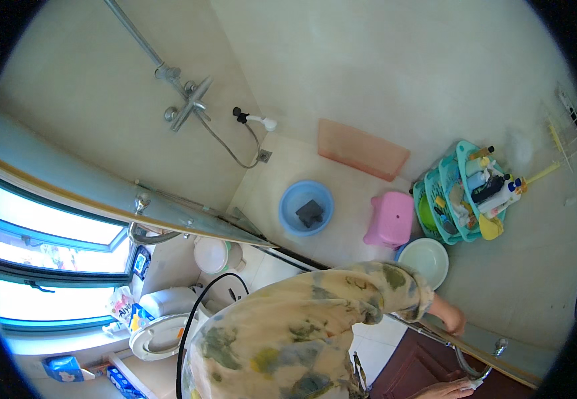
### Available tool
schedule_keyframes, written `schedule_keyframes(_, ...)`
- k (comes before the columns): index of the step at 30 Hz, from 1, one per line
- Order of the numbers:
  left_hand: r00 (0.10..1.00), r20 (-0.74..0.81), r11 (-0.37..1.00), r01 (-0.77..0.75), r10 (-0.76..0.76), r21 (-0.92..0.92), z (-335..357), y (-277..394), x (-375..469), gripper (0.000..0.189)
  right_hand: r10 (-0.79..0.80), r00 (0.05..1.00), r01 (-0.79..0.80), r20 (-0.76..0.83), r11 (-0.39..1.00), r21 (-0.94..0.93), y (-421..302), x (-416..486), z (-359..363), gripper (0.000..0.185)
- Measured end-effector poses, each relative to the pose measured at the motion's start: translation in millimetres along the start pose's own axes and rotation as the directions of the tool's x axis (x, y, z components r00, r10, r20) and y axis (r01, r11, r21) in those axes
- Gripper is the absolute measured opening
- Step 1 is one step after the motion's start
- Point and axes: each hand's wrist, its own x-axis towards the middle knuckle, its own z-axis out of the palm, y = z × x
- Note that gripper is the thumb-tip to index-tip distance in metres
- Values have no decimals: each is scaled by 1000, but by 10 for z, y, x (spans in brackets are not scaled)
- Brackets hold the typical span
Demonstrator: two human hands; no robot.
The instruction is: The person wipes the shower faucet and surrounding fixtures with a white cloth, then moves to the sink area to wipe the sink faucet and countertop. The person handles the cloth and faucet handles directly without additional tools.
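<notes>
My left hand (448, 316) reaches out of a patterned long sleeve and is curled over the top edge of a glass shower door (510, 366), at the lower right. Below it, at the bottom edge, my right hand (445, 390) holds a small white cloth or tissue (475, 384) against the curved metal door handle (483, 373). Part of the right hand is cut off by the picture's rim. A pale green basin (424, 263) stands just beyond my left forearm.
A blue basin (306, 185) with dark cloth, a pink stool (391, 219) and a teal rack (460, 192) of bottles stand in the shower. A reddish mat (361, 149) leans by the wall. Another glass panel (203, 209), a toilet (161, 336) and a dark red door (418, 371) are around.
</notes>
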Motion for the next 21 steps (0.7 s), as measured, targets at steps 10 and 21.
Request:
schedule_keyframes(10, 953, -294, 917, -51, -73, -395, -250, 240, -466, 12, 81, 997, -81, -7, 997, -10, 481, 83, -171, 51)
schedule_keyframes(21, 947, -282, 911, 27, -155, -411, -166, 194, -269, 11, -65, 998, 60, -23, 979, -197, 264, 57, -45, 47)
